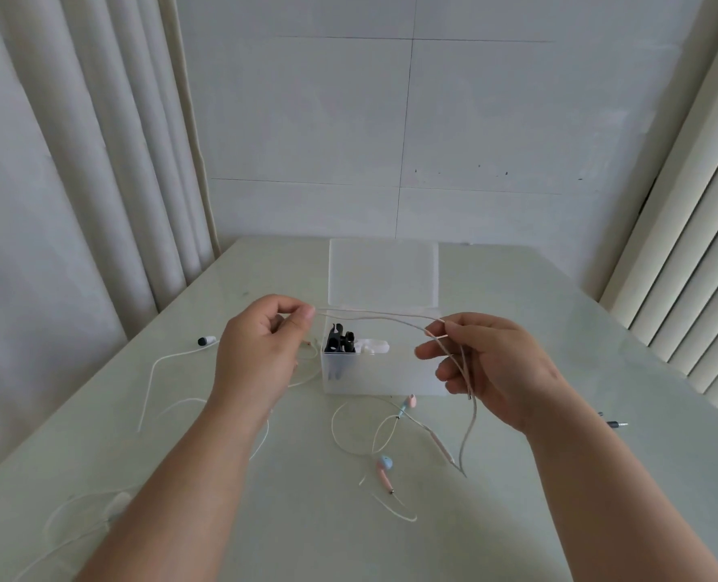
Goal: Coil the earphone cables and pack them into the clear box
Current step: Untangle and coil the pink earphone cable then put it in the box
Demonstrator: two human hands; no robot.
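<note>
A pale pink earphone cable [374, 315] is stretched in the air between my two hands, just above the clear box [386, 378]. My left hand [260, 354] pinches one end of it between thumb and forefinger. My right hand [487, 367] pinches the other part, and the cable hangs down from it to the table. Its pink and blue earbuds [384, 466] and inline remote [441, 445] lie in front of the box. The box's lid [382, 273] stands open at the back. A black coiled set [339, 342] and a white one [372, 345] sit inside.
A white earphone cable [151, 371] with a dark-tipped earbud [206, 340] lies on the pale table to the left. More white cable loops lie near the front left edge [80, 518]. A dark jack plug [615, 423] lies at the right. Curtains hang on both sides.
</note>
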